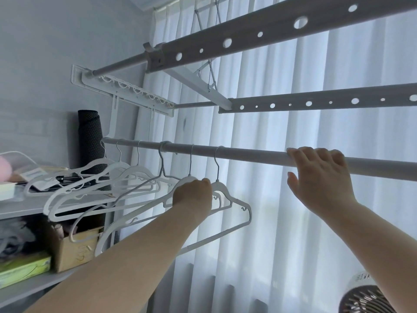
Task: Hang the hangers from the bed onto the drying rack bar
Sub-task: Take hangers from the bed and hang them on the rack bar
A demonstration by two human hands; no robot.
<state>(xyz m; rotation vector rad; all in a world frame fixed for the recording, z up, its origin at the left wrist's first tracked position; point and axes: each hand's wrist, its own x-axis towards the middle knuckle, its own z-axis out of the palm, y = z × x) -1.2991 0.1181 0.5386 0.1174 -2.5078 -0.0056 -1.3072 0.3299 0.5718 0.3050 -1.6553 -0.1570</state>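
Six white hangers (135, 170) hang by their hooks on the long rack bar (248, 154) - all toward its left end. The left hand (193, 195) reaches up and holds the fifth hanger (189, 178) at its top, fingers curled tight round it. The last hanger (239, 203) hangs just beside it, on the right. The right hand (320, 177) is farther along the bar - its fingers bend over the top and the thumb sticks out below. A white curtain (282, 233) hangs behind. On the left is a shelf (22, 210) with a cardboard box (76, 249) under it.
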